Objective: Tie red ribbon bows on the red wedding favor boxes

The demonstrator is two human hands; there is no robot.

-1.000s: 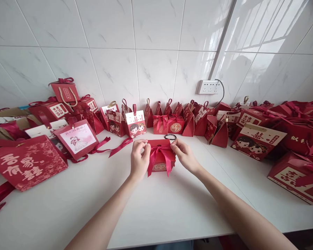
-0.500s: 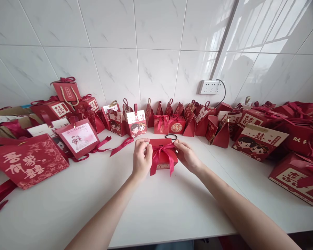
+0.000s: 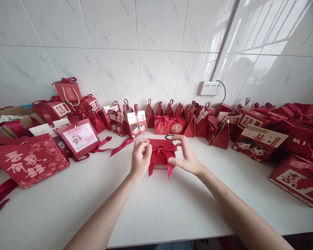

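Note:
A small red gift box (image 3: 161, 142) stands on the white table (image 3: 156, 205) in front of me. A red ribbon bow (image 3: 160, 150) is tied on its front, and both tails hang down over the box. At the box's left edge my left hand (image 3: 140, 159) is closed, thumb and fingers pinching the left loop of the bow. My right hand (image 3: 187, 158) is at the right side, thumb and index finger spread apart around the bow's right loop. A thin black loop (image 3: 169, 136) lies just behind the box.
Small red and white gift boxes (image 3: 137, 124) line the tiled wall (image 3: 114, 69). A larger red box (image 3: 31, 159) and loose ribbon (image 3: 121, 147) lie on the left. More boxes (image 3: 297, 177) crowd the right. A power strip (image 3: 210, 88) is on the wall.
My right hand has let go of the bow's right loop and opened its fingers. The right ribbon tail has shifted slightly left. My left hand stays at its loop.

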